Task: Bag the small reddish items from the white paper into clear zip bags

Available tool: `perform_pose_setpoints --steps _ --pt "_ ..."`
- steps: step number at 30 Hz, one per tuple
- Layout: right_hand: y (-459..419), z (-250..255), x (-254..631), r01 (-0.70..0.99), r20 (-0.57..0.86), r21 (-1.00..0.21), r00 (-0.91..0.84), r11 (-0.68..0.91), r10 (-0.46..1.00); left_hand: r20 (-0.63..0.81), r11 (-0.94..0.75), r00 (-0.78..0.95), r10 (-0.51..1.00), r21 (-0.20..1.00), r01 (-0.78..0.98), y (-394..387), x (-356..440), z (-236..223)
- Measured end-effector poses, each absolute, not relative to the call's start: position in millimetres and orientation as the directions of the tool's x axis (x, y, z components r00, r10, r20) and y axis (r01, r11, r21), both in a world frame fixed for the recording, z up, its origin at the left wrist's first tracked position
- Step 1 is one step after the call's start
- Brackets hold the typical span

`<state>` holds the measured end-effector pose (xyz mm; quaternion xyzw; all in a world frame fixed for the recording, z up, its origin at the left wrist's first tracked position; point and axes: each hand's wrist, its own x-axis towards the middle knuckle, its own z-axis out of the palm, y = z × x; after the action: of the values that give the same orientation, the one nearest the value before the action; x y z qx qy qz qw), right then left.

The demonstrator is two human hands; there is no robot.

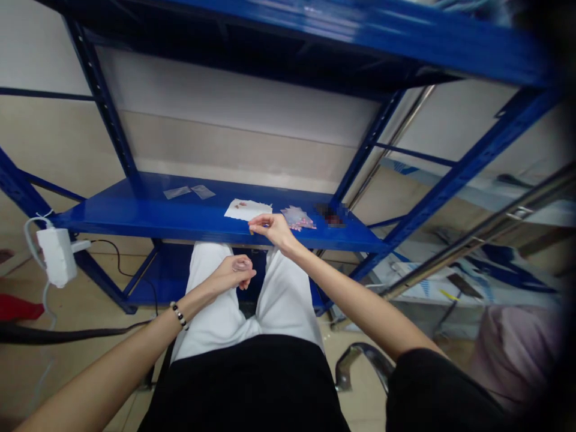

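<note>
My left hand point(233, 273) is raised above my lap, its fingers curled around a small clear plastic piece point(242, 264) whose exact kind I cannot make out. My right hand point(272, 229) hovers at the front edge of the blue shelf point(202, 227), thumb and fingertips pinched together; whatever may be between them is too small to see. Just behind it lies a white sheet of paper point(252, 211) with a few tiny brownish bits point(242, 204) on it. To its right is a pile of small clear bags point(297, 216) with pink marks.
Two flat clear bags point(177, 192) lie toward the shelf's left. A dark, blurred item point(332, 214) sits at its right end. Blue uprights point(101, 99) and an upper shelf point(315, 36) frame the space. A white power strip point(57, 257) hangs at left.
</note>
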<state>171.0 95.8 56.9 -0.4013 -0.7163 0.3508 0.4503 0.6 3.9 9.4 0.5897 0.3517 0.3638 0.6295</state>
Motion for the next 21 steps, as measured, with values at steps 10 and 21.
perform_pose_setpoints --steps 10,21 --pt "-61.9 34.0 184.0 0.385 0.433 -0.749 -0.332 0.539 0.838 -0.094 0.270 0.761 0.642 0.956 -0.110 -35.9 14.9 11.4" --pt "-28.4 25.7 203.1 0.340 0.432 -0.807 -0.219 0.483 0.875 -0.115 0.247 0.670 0.734 0.963 -0.104 -24.9 12.1 2.4"
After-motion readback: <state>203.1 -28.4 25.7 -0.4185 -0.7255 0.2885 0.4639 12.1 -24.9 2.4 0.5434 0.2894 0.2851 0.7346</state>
